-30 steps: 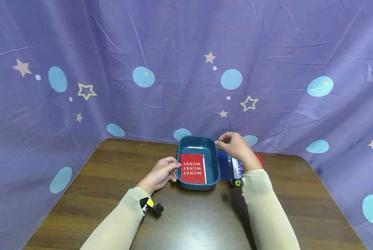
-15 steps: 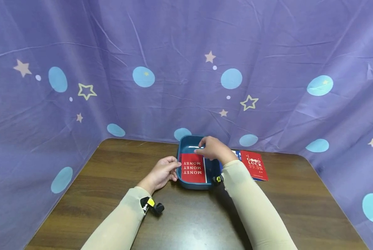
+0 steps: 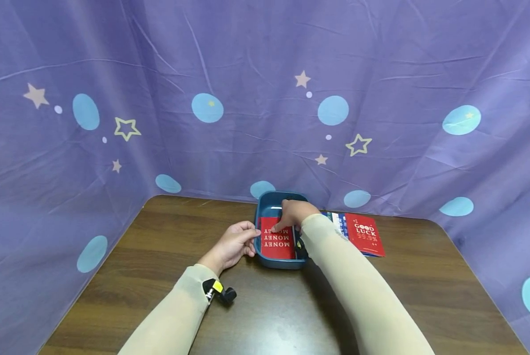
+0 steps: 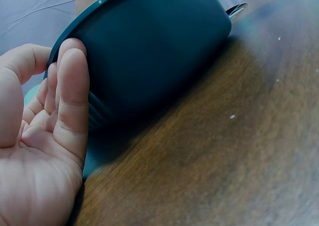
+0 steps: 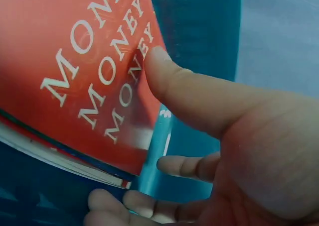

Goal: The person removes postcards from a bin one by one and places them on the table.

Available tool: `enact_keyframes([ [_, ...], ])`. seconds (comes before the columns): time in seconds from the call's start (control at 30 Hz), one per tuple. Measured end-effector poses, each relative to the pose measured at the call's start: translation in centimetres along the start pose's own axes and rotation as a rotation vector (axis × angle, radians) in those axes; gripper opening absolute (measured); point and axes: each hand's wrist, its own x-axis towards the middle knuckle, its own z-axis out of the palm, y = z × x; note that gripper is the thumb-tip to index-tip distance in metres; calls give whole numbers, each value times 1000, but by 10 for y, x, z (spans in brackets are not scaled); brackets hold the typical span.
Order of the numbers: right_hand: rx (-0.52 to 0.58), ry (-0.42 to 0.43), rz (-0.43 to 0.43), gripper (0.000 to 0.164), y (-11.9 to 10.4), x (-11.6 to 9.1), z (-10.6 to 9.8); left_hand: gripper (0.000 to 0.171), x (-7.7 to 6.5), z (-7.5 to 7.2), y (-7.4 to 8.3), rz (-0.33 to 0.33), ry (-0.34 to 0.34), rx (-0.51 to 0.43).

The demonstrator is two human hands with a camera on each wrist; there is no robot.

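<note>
A teal plastic bin [image 3: 280, 264] stands on the table, holding a small stack of notebooks. The top red notebook [image 3: 275, 250] bears the word MONEY in several rows; page edges of those under it show in the right wrist view. My left hand [image 3: 231, 244] pinches the bin's left rim, thumb at the lip and fingers against the outer wall [image 4: 154, 47]. My right hand [image 3: 297, 212] reaches down into the bin, its thumb [image 5: 194, 94] over one end of the red cover. Its other fingers spread beside the stack's edge, apart from the thumb.
Right of the bin lies a red notebook [image 3: 366, 235] reading GOOD LUCK, with blue and white notebooks [image 3: 339, 223] beside it, partly behind my right sleeve. A purple curtain [image 3: 265, 123] with stars hangs behind the wooden table [image 3: 180, 217].
My right hand has moved left from above the bin's right rim and down into it, over the MONEY notebook, uncovering the GOOD LUCK notebook. The left hand keeps its hold on the rim.
</note>
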Motion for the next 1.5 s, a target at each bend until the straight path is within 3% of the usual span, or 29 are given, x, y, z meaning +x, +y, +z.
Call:
enact_keyframes([
  [0.3, 8, 12, 4, 59, 6, 5, 3, 13, 0, 0, -1, -6, 0, -3],
  [0.47, 15, 74, -50, 39, 7, 1, -6, 12, 1, -1, -3, 0, 0, -5],
  [0.57, 22, 142, -64, 44, 6, -3, -13, 12, 2, -1, -2, 0, 2, -4],
  [0.7, 34, 219, -61, 71, 5, -9, -19, 12, 0, -1, 0, -8, 4, -1],
  [0.8, 61, 262, -61, 73, 7, -13, -21, 13, 0, -1, 0, -11, 5, -2],
  [1.13, 280, 258, -121, 34, 26, -28, -36, 13, 0, 1, 0, -13, 15, -5],
  [1.23, 350, 270, -150, 28, 40, -35, -42, 14, 1, 1, -1, -8, 9, -10],
  [1.4, 558, 322, -165, 19, 71, -47, -47, 15, 1, 0, -2, -6, 4, -18],
  [1.5, 639, 362, -159, 23, 89, -53, -48, 15, 1, -1, -2, -6, 10, -11],
])
